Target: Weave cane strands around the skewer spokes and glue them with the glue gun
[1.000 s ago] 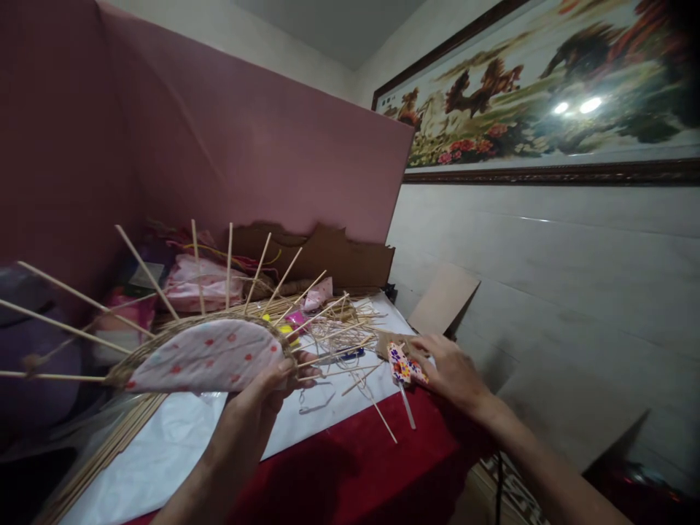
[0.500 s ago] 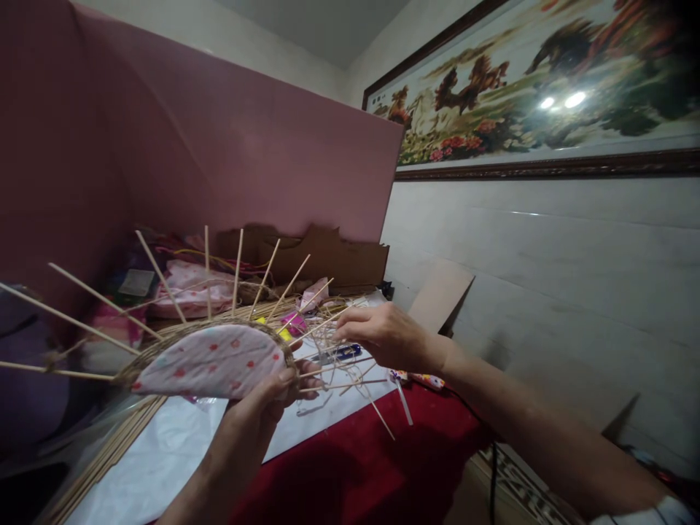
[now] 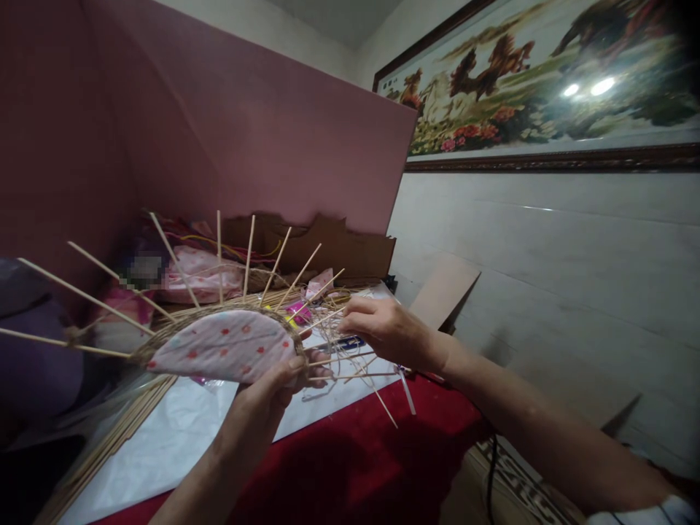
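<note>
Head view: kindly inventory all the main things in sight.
Semicircular dotted fabric panel: one, pinkish, centre-left
Slender wooden sticks: several, pale, around panel
Smooth flat sheet: one, white, below panel
Draped cloth: one, red, front
Stringy tangle: one, beige, centre
Torn cardboard sheet: one, brown, behind
Dotted fabric bundle: one, pink, back-left
Smooth partition: one, dusky-pink, behind
Framed horse picture: one, multicoloured, right
Left hand: one, bare, holding panel
Right hand: one, bare, near tangle

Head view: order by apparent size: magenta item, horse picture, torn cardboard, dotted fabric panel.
1. Horse picture
2. Dotted fabric panel and torn cardboard: too alike to rank, panel nearer the camera
3. Magenta item
</note>
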Available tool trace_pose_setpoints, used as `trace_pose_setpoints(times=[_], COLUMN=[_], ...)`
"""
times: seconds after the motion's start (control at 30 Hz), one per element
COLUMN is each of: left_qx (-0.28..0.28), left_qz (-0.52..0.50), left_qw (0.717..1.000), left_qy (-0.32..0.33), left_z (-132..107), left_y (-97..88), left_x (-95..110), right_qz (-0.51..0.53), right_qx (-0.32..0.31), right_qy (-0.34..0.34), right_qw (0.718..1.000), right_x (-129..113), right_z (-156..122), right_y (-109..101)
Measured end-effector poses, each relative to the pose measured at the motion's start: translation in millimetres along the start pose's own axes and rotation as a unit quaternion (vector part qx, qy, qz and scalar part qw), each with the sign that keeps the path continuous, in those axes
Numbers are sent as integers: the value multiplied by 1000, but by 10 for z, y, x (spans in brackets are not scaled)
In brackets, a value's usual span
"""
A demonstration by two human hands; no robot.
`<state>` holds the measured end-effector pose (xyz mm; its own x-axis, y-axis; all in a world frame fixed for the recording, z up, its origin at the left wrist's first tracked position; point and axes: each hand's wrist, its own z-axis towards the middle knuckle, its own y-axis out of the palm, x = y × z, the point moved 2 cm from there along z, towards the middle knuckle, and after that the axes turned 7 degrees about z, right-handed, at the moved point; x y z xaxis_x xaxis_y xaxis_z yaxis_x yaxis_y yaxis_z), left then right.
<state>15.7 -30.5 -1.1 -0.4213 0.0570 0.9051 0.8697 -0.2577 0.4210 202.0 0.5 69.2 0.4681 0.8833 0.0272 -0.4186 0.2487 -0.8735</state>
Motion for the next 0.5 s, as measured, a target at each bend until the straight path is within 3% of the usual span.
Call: trace_pose_setpoints(times=[0.3,0.5], left_qx=[-2,-9], left_qz=[-8,6], left_qw=[1000,1000], left_qy=[1,7], left_z=[11,4], left_y=[8,15], left_x=[6,11], right_qz=[-34,-94], right_qx=[9,-77], right_qy=[-2,-22], right_qw=[999,992], right_x=[-221,-266], right_z=[-60,-25], right_y=[-65,-28])
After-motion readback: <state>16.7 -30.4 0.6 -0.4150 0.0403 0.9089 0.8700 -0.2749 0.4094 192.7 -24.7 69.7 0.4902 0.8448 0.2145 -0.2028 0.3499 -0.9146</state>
